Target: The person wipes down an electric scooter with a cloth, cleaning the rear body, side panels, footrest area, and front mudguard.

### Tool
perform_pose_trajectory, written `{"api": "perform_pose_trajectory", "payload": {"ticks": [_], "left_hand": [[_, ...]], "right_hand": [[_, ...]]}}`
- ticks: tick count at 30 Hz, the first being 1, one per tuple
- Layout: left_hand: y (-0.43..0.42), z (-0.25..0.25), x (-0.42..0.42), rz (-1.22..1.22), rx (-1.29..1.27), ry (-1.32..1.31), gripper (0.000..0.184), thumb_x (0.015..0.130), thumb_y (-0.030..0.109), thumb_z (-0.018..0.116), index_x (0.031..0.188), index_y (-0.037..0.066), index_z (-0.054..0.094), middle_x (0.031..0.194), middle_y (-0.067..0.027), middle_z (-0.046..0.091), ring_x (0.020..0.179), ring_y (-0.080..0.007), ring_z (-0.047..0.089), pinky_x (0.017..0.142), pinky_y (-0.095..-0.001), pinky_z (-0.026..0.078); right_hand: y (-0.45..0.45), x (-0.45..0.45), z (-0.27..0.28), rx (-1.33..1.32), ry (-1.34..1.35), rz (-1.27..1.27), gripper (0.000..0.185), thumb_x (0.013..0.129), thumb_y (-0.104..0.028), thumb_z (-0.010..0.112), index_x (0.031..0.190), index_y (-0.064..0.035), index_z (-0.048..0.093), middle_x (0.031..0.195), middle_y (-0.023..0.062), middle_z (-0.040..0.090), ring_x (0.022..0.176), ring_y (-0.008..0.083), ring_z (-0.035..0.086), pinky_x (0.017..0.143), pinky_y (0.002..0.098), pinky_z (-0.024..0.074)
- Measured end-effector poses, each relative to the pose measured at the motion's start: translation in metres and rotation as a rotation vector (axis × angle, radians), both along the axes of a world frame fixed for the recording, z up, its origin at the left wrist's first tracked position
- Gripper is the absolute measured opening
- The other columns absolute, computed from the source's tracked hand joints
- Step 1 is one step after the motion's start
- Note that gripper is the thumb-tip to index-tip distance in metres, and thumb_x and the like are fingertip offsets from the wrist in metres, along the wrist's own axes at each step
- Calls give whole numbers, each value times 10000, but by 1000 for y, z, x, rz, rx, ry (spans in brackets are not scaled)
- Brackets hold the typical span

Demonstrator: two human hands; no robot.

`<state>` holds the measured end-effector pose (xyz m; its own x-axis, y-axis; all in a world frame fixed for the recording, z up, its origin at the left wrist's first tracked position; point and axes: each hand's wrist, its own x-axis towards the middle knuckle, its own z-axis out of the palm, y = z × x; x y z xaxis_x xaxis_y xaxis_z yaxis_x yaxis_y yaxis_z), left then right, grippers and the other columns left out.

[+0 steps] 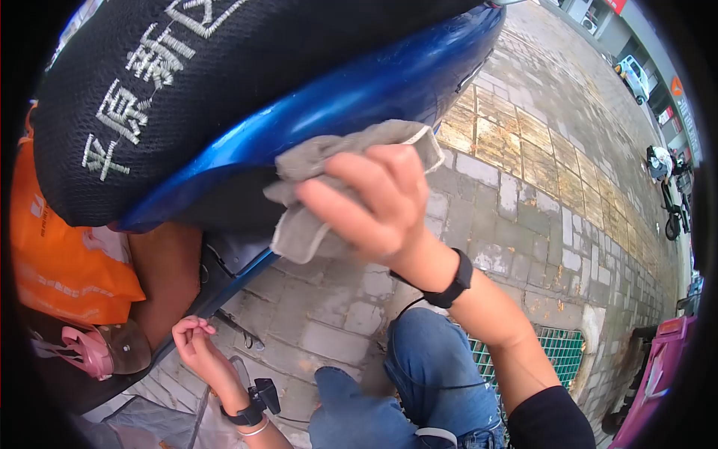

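A crumpled grey cloth (321,157) is in my right hand (374,198), with the fingers bent over it. The cloth is against or close to the side of a scooter's glossy blue body panel (329,90); whether it touches is hard to tell. Above the panel is a black seat cover (247,56) with white stitched characters. My left hand (196,344) hangs lower, by the scooter's footboard edge (217,292), its fingers curled in with nothing visible in them. Both wrists wear black bands.
An orange bag (56,254) and a pink object with a clear visor (93,348) are on the scooter at left. Grey paving (336,340) lies below, with a green drain grate (561,352). A purple object (658,382) stands at right; parked vehicles are farther off.
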<state>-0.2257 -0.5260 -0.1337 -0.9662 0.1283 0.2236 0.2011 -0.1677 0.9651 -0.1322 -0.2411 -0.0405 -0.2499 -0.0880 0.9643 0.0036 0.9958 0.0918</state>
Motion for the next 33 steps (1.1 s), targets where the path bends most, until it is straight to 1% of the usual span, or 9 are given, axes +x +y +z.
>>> {"api": "perform_pose_trajectory", "payload": {"ticks": [4, 6, 9, 15, 18, 21, 26, 30, 33], "left_hand": [[-6, 2, 1, -20, -6, -4, 62, 862, -16, 440, 875, 35, 474, 843, -63, 476, 728, -107, 445, 699, -225, 379], [-13, -3, -2, -54, -6, -5, 69, 868, -20, 437, 882, 34, 479, 855, -61, 475, 728, -103, 437, 690, -224, 377], [-16, -8, -6, -63, -10, -11, 75, 866, -22, 433, 878, 35, 479, 849, -59, 475, 727, -103, 443, 687, -223, 379], [-10, -7, 1, -78, -18, -17, 85, 861, -33, 423, 848, 36, 471, 827, -58, 477, 728, -110, 443, 681, -224, 374], [-16, -12, 2, -114, -49, -12, 83, 855, -28, 431, 869, 40, 478, 853, -53, 483, 732, -101, 451, 692, -220, 384], [-23, -15, 1, -117, -64, -27, 79, 857, -23, 433, 863, 42, 478, 850, -51, 483, 734, -101, 454, 696, -221, 386], [-6, -20, 9, -88, 17, -103, 97, 852, -49, 417, 835, 30, 471, 819, -58, 479, 721, -105, 445, 674, -225, 378], [7, -18, 10, -132, 51, -106, 105, 845, -55, 416, 837, 30, 478, 819, -57, 482, 717, -104, 449, 677, -227, 382], [15, -19, 13, -163, 75, -149, 106, 844, -53, 415, 836, 29, 481, 819, -57, 482, 718, -105, 451, 677, -227, 383]], "right_hand": [[57, 25, 6, -173, 21, -144, 396, 492, -111, 711, 877, -110, 619, 887, 80, 565, 838, 277, 538, 706, 367, 436], [87, 36, 13, -406, 50, -182, 365, 571, 33, 634, 920, -62, 584, 891, 105, 567, 859, 289, 542, 771, 354, 435], [104, 35, 4, -703, 240, -199, 321, 643, 34, 641, 944, -46, 565, 908, 113, 575, 875, 265, 558, 792, 345, 433], [99, 14, -121, -1374, 329, 138, 339, 683, -19, 687, 987, -50, 541, 952, 83, 601, 919, 175, 573, 836, 312, 446], [35, 20, -60, -870, 146, -30, 379, 672, -36, 707, 1012, -53, 539, 937, 76, 611, 913, 175, 575, 816, 298, 453], [6, 7, 2, -764, 217, 106, 350, 683, -84, 716, 999, -37, 572, 932, 57, 603, 855, 147, 572, 783, 270, 453], [15, -3, 30, -50, 28, 70, 405, 547, -97, 745, 919, -59, 588, 889, 95, 602, 767, 260, 552, 652, 327, 453], [67, 20, 6, -204, 98, -119, 325, 671, -39, 680, 971, -35, 555, 916, 106, 571, 822, 225, 562, 757, 312, 453], [82, 21, -26, -661, 290, -211, 326, 684, -26, 663, 978, -36, 520, 911, 71, 566, 857, 213, 543, 793, 318, 432]]}}
